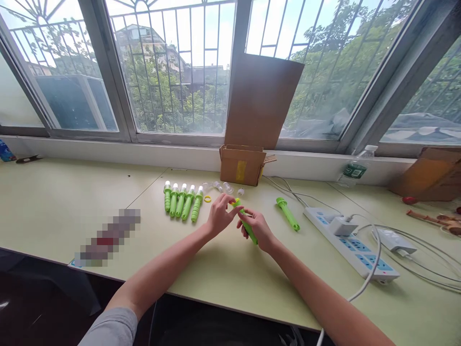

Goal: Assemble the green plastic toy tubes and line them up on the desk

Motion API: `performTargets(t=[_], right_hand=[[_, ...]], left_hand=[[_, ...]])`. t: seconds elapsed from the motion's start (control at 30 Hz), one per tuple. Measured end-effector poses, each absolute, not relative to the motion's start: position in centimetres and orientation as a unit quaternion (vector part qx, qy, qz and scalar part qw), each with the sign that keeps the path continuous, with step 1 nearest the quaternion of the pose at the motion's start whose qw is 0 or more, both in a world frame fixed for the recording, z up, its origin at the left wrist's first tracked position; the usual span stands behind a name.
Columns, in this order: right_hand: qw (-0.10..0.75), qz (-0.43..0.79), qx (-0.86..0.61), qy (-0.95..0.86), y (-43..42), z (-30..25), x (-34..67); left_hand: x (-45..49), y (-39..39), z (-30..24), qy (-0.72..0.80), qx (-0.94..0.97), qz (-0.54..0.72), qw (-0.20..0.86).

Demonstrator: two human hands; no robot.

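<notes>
My right hand (256,228) is wrapped round a green ribbed plastic tube (249,229), held slanted above the pale green table (54,202). My left hand (220,213) pinches the tube's top end, where a small yellow ring (234,202) shows at my fingertips. To the left lies a row of several finished green tubes with white caps (182,200). A loose yellow ring (208,198) rests beside that row. Another green tube (288,214) without a cap lies to the right. Small clear caps (220,187) are scattered behind my hands.
An open cardboard box (242,165) stands against the window sill behind the parts. A white power strip (351,242) with a plugged charger and cables runs along the right. A water bottle (355,169), more cardboard (430,175) and a wooden piece (434,219) sit at far right.
</notes>
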State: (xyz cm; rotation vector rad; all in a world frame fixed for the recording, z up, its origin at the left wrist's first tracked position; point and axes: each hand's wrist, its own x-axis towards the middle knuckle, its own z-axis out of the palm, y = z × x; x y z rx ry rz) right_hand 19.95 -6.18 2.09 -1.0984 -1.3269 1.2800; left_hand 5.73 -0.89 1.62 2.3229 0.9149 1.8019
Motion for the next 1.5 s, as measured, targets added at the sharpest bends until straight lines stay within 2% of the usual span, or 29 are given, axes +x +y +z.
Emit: performTargets(t=[0.33, 0.77, 1.5], right_hand=[[0.474, 0.373, -0.501, -0.621, -5.83, 1.32, 19.75], [0.493, 0.527, -0.448, -0.527, -6.36, 2.02, 19.33], [0.467, 0.615, -0.425, -0.473, -6.29, 2.25, 19.9]], left_hand=[[5.45, -0.73, 1.27, 0.3, 0.769, 0.565, -0.007], [5.51, -0.59, 1.73, 0.3, 0.772, 0.56, -0.026], [5.56, -0.56, 1.76, 0.294, 0.762, 0.577, 0.004]])
